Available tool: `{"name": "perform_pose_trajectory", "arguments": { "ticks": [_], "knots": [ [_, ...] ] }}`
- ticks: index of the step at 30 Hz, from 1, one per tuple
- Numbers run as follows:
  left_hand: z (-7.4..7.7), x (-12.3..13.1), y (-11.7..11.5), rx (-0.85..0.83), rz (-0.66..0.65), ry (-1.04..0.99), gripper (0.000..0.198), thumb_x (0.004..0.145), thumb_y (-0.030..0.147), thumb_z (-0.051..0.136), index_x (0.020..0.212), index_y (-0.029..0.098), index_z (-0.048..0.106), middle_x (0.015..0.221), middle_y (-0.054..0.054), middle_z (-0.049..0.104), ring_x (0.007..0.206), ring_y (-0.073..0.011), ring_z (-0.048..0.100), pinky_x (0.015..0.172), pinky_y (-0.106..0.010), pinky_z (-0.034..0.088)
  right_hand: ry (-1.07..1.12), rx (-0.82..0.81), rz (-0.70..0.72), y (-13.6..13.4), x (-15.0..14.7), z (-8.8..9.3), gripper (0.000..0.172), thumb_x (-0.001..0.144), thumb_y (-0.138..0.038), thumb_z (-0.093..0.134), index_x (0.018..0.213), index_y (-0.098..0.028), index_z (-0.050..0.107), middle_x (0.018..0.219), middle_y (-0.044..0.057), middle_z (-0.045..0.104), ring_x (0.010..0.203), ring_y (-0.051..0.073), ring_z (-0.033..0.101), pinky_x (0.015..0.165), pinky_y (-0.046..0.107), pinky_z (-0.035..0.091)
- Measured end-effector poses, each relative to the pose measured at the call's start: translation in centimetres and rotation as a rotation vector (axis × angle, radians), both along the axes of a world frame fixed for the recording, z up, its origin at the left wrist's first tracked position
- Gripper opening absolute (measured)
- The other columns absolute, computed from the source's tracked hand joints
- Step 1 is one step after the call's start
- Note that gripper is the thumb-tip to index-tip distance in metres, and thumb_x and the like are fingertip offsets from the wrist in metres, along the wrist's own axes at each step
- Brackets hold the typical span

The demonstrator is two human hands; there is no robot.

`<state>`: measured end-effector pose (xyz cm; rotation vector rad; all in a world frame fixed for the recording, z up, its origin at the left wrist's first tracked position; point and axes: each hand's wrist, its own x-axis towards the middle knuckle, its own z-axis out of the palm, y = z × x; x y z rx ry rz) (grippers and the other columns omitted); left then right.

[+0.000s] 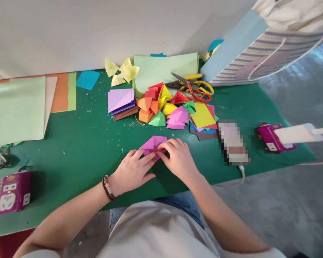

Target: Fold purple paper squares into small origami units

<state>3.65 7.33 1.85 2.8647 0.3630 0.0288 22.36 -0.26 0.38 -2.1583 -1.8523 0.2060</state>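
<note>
A magenta sheet of folding paper (154, 142), partly folded with creased flaps, lies on the green table in front of me. My left hand (134, 170) rests on its lower left side, fingers stretched out and thumb apart on the table. At the right edge of the paper, my right hand (179, 157) pinches a fold between thumb and index finger. The fingers cover the paper's lower part. Just beyond is a heap of folded paper pieces, including pink ones (178, 117), a green one (158, 119) and orange ones (146, 114).
Stacks of purple paper (120, 100) and yellow paper (203, 115) flank the heap. Behind lie scissors (195, 94) and pale green sheets (164, 66). A phone (233, 141) and power strip (271, 138) sit right, another power strip (14, 193) left. A paper bag (242, 46) stands back right.
</note>
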Motion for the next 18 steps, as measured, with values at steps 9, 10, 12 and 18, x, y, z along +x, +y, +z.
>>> {"name": "perform_pose_trajectory", "arguments": {
  "ticks": [9, 10, 12, 18],
  "knots": [
    [0.0, 0.0, 0.5, -0.067, -0.004, -0.053, 0.037, 0.095, 0.039, 0.049, 0.127, 0.022, 0.056, 0.135, -0.004, 0.056, 0.125, -0.0258, 0.043, 0.098, -0.041, 0.040, 0.018, 0.185, 0.092, -2.0, 0.7, -1.5, 0.017, 0.092, -0.026, 0.055, 0.082, -0.022, 0.067, 0.084, 0.005, 0.064, 0.085, 0.021, 0.053, 0.074, 0.035, 0.037],
    [0.1, 0.0, 0.5, -0.073, 0.001, -0.052, 0.035, 0.095, 0.038, 0.050, 0.125, 0.022, 0.057, 0.135, -0.004, 0.056, 0.125, -0.0258, 0.043, 0.098, -0.041, 0.040, 0.015, 0.176, 0.119, -2.1, 0.6, -1.6, 0.018, 0.093, -0.025, 0.053, 0.080, -0.021, 0.066, 0.082, 0.005, 0.064, 0.084, 0.021, 0.052, 0.074, 0.035, 0.037],
    [0.1, 0.0, 0.6, -0.082, 0.010, -0.045, 0.034, 0.093, 0.035, 0.053, 0.124, 0.021, 0.056, 0.135, -0.004, 0.056, 0.125, -0.0256, 0.044, 0.099, -0.042, 0.040, -0.003, 0.159, 0.170, -2.1, 0.6, -1.7, 0.022, 0.093, -0.023, 0.051, 0.077, -0.021, 0.065, 0.078, 0.005, 0.063, 0.081, 0.020, 0.051, 0.072, 0.034, 0.037],
    [0.2, 0.2, 0.5, -0.084, 0.041, -0.022, 0.046, 0.090, 0.033, 0.058, 0.131, 0.015, 0.046, 0.126, -0.009, 0.060, 0.124, -0.0269, 0.045, 0.098, -0.043, 0.041, -0.015, 0.184, 0.277, -2.1, -0.3, -1.8, 0.023, 0.094, -0.022, 0.050, 0.077, -0.020, 0.064, 0.073, 0.003, 0.061, 0.076, 0.018, 0.049, 0.069, 0.032, 0.036]
  ]
}}
